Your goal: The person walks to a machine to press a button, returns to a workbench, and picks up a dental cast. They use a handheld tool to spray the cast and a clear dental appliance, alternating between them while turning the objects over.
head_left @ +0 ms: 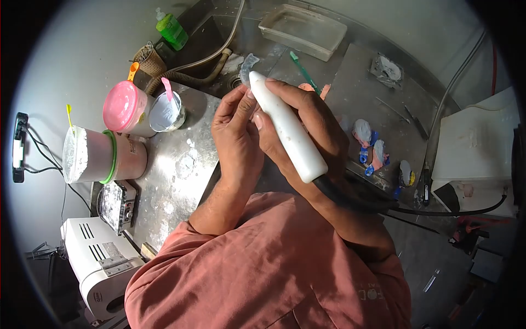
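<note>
My right hand is wrapped around a white tapered handpiece, with a thick black hose running out of its rear end. The narrow tip points up and away, right beside a curved, clear dental tray. Fingers and thumb of my left hand pinch the lower end of that tray, and its upper part sticks out above the fingertips. Both hands are close together over the steel worktop; the handpiece's tip overlaps the tray's edge in this view.
Left stand a pink-lidded tub, a cup of white material and a white-powder container. Behind are green soap, a shallow bin and a green brush. Blue-and-pink impression trays and a white machine lie right.
</note>
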The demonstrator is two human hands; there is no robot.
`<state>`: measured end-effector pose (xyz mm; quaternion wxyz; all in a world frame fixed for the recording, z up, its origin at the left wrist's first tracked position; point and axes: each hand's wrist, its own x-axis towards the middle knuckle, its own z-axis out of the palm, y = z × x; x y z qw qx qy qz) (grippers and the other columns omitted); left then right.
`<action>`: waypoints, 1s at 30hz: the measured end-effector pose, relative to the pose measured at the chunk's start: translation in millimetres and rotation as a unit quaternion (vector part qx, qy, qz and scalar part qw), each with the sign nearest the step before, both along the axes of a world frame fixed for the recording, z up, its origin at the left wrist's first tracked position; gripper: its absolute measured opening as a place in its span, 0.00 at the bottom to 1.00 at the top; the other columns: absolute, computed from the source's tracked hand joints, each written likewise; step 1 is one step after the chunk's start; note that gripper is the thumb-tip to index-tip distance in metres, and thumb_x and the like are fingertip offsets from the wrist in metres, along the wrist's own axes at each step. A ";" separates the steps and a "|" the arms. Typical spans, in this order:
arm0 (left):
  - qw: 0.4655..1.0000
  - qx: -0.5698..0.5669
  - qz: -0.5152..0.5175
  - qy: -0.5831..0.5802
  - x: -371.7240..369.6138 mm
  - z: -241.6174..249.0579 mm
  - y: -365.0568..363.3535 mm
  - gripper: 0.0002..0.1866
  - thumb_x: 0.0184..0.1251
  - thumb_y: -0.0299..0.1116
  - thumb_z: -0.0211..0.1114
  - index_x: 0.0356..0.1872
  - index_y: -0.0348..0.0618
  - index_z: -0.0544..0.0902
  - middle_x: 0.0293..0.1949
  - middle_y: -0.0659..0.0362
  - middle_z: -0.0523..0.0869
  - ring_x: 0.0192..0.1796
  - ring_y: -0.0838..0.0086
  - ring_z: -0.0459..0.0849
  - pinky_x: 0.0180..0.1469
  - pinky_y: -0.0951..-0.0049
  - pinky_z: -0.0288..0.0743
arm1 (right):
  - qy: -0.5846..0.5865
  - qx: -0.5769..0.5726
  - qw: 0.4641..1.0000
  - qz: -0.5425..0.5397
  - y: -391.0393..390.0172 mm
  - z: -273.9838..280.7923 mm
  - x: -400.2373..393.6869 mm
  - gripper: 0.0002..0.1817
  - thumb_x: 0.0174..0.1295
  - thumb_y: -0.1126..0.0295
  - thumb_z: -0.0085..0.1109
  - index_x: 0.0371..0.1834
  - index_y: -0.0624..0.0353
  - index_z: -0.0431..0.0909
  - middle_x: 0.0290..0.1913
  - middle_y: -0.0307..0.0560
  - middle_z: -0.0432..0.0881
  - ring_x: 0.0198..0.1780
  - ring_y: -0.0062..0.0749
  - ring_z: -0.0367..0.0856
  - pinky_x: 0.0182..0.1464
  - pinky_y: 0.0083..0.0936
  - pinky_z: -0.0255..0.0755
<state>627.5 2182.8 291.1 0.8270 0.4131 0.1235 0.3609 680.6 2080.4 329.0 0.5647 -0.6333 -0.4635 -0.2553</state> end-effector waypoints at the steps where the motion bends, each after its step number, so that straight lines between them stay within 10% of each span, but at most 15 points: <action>1: 1.000 -0.003 0.001 -0.002 0.1 -0.9 0.3 0.11 0.68 0.27 0.65 0.49 0.33 0.81 0.41 0.56 0.86 0.41 0.77 0.84 0.43 0.80 0.78 | 0.012 -0.002 1.000 0.006 -0.7 1.0 0.4 0.23 0.52 0.75 0.70 0.52 0.66 0.75 0.41 0.52 0.83 0.39 0.40 0.84 0.42 0.28 0.80; 30: 1.000 -0.002 -0.004 -0.012 -0.9 4.0 -2.3 0.12 0.69 0.24 0.64 0.51 0.33 0.81 0.45 0.56 0.86 0.43 0.78 0.84 0.44 0.81 0.78 | 0.074 -0.016 0.996 0.046 -9.0 16.4 -4.8 0.18 0.59 0.79 0.65 0.53 0.68 0.77 0.44 0.52 0.84 0.41 0.32 0.84 0.46 0.24 0.78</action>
